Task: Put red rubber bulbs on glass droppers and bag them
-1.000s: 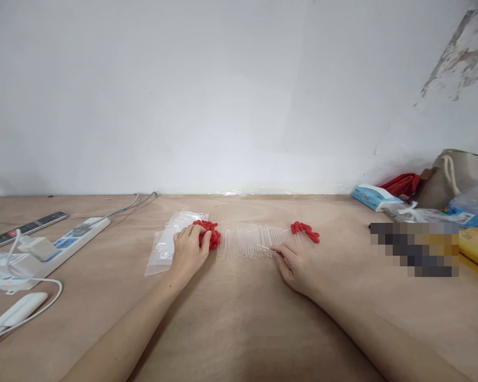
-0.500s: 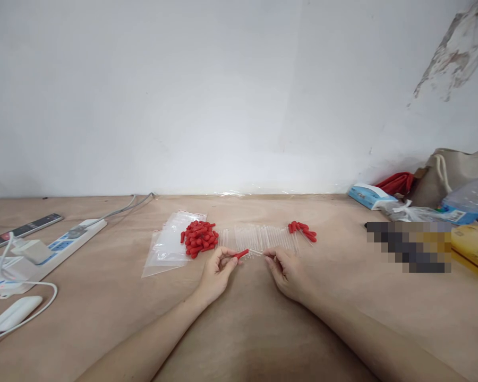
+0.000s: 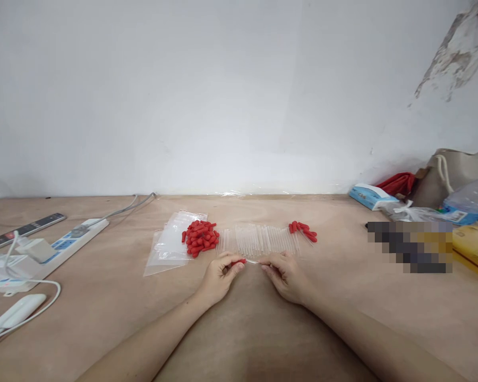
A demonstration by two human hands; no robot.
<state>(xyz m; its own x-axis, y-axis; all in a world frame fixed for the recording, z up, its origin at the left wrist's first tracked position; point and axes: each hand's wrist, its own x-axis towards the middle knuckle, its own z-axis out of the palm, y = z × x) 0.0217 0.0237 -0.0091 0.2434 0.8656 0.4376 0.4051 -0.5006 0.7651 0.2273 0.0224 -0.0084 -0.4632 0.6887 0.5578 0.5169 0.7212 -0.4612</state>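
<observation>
My left hand (image 3: 220, 278) pinches a red rubber dropper bulb (image 3: 239, 261), its open end pointing right. Between the thumb and fingers of my right hand (image 3: 282, 273) is a thin clear dropper tube (image 3: 252, 261). The tube's left end meets the bulb's mouth; how far it goes in I cannot tell. Just beyond my hands lies a row of clear tubes (image 3: 258, 240). A pile of red bulbs (image 3: 200, 237) sits behind my left hand. Farther right is a small group of bulbs (image 3: 302, 231), at least one with a tube in it.
Clear zip bags (image 3: 171, 244) lie under and left of the bulb pile. At the left are a power strip (image 3: 74, 246) with chargers, a remote (image 3: 27, 229) and a white case (image 3: 19, 312). A tissue pack (image 3: 372, 197), a bottle (image 3: 472, 196) and a yellow package (image 3: 474, 244) stand right.
Bulb and tube have come together, in line and nearly level, where the tube was slanted before. Both hands have moved slightly closer to me, and my right hand a little left.
</observation>
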